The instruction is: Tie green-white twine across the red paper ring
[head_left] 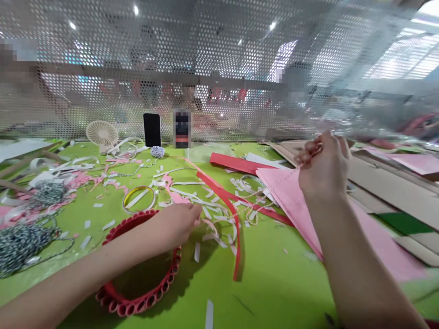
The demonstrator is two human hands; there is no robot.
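Observation:
My left hand [181, 221] is closed, with a bit of pink-and-white string [210, 225] coming out at its fingertips. Its forearm crosses over a red ring [151, 297] edged with small paper loops, which lies on the green table. My right hand [324, 164] is raised above pink sheets [291, 201], its fingers pinched on the same kind of string. From there a thin strand slants down to loose loops of string [253, 214] on the table. The palm sides of both hands are partly hidden.
A tape roll [139, 199], red paper strips [236, 246] and white scraps lie about. Dark-and-white cord [20, 246] is heaped at left, cardboard [394, 183] at right. Two phones, one a black phone [152, 130], and a small fan [102, 133] stand before a perforated screen [219, 45].

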